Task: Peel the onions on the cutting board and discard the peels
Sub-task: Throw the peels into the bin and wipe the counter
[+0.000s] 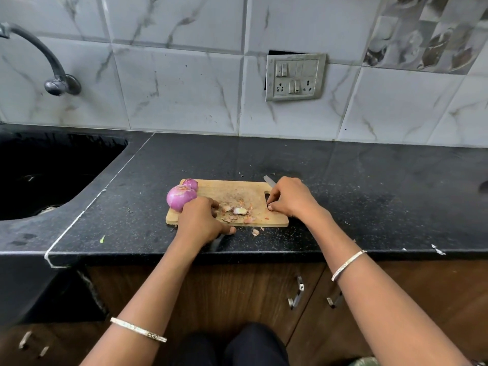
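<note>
**Two onions (181, 198) sit far-left on the cutting board (237, 190)**

Both are glossy purple, and the larger one has skin flecks on top. Papery peels (239, 211) litter the board's near middle. A knife (269, 180) tip pokes out beyond the right hand (291, 199). The left hand (202, 220) lies knuckles-up beside the larger onion. Both hands' fingers curl under, so I cannot tell what either grasps.

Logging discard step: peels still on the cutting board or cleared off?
Still on: loose peels lie on the cutting board between left hand and right hand; one scrap sits on the counter.
</note>
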